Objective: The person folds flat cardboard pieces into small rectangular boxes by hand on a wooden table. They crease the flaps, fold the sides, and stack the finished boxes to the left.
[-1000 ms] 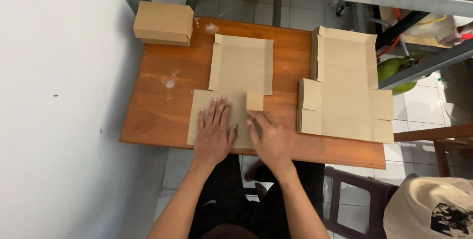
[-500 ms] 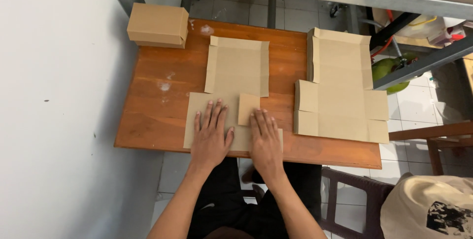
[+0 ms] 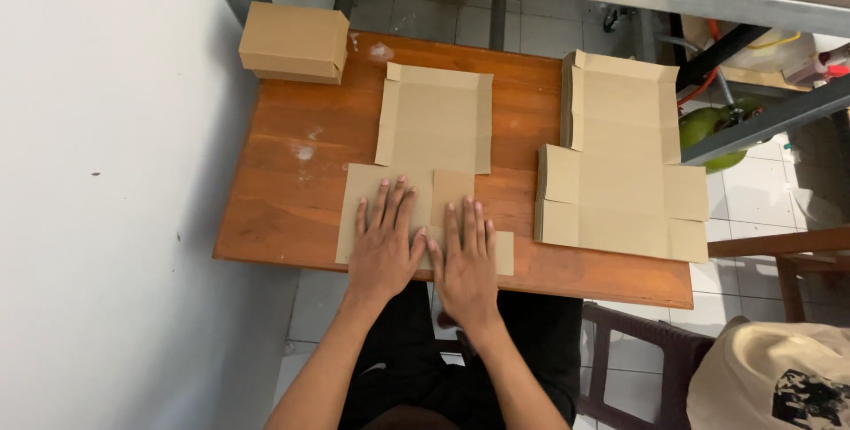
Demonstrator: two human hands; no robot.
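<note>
While both palms lay flat and open, gripping nothing, the left hand and the right hand pressed side by side on the near part of a flat cardboard blank at the near edge of the wooden table. From the hands the blank's long axis ran straight away toward the far edge, its larger unfolded panel lying beyond the fingertips. Neither hand was clearly nearer to that panel. A stack of flat blanks sat toward the right edge, and a folded box occupied the far left corner.
</note>
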